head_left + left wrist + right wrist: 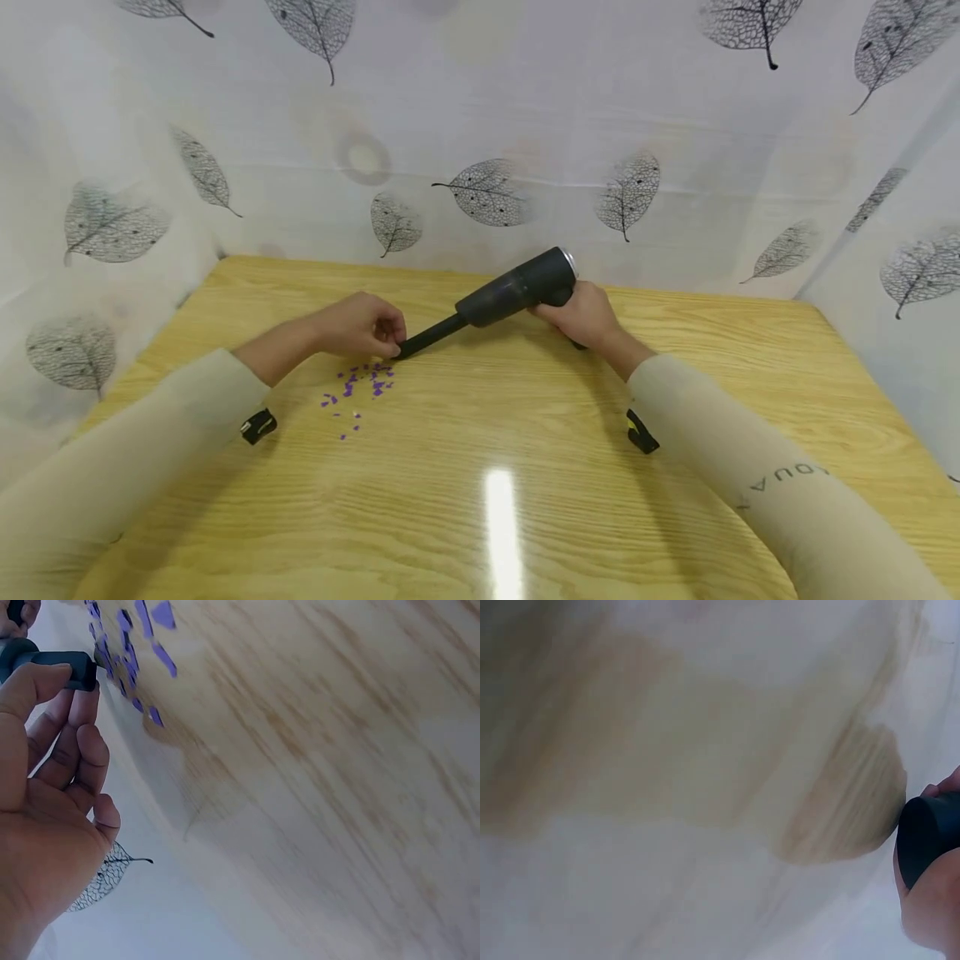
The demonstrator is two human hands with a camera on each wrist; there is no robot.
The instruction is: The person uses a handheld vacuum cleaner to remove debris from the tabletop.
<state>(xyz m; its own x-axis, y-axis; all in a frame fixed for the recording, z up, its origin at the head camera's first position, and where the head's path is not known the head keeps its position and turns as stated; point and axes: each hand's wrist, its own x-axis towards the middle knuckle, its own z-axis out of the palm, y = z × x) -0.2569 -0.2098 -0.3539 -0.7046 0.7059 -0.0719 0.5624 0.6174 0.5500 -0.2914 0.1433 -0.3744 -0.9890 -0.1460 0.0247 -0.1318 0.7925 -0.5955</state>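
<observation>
A black handheld vacuum cleaner (504, 297) slants over the wooden table, its thin nozzle (431, 335) pointing down to the left. My right hand (585, 317) grips its handle at the upper right end. In the right wrist view, the handle's dark end (922, 836) shows inside that hand. With thumb and fingers, my left hand (363, 327) pinches the nozzle near its tip; the left wrist view shows the thumb on the nozzle (71, 669). Small purple scraps (360, 385) lie scattered on the table just below the nozzle tip and left hand.
The wooden table (450, 467) reaches back to a pale curtain (480, 108) printed with dark leaves, which also hangs at both sides. A black strap piece hangs under each forearm, one at the left wrist (258, 426) and one at the right (642, 432).
</observation>
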